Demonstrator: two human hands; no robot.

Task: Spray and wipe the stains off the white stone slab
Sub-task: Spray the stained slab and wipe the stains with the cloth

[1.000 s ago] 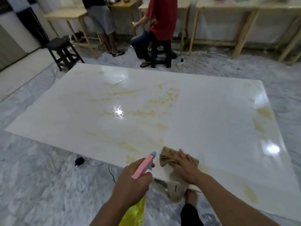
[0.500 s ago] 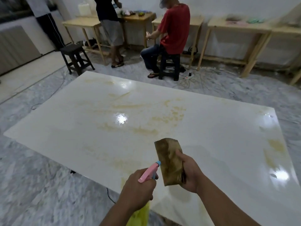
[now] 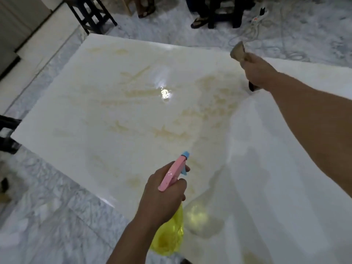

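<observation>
Lifted clear to the far right, my right hand (image 3: 256, 72) clutches the cloth (image 3: 238, 52); my left hand (image 3: 163, 195) grips the spray bottle (image 3: 174, 174), aimed at the slab (image 3: 114, 111) stains (image 3: 167, 133).

- A workroom, it seems, with a grey-veined marble floor (image 3: 47, 216).
- A big white stone slab (image 3: 114, 130) lies flat and low over that floor.
- A dark wooden stool (image 3: 91, 14) stands beyond it.
- A power strip (image 3: 260, 15) with loose cables (image 3: 285, 48) lies on the floor.
</observation>
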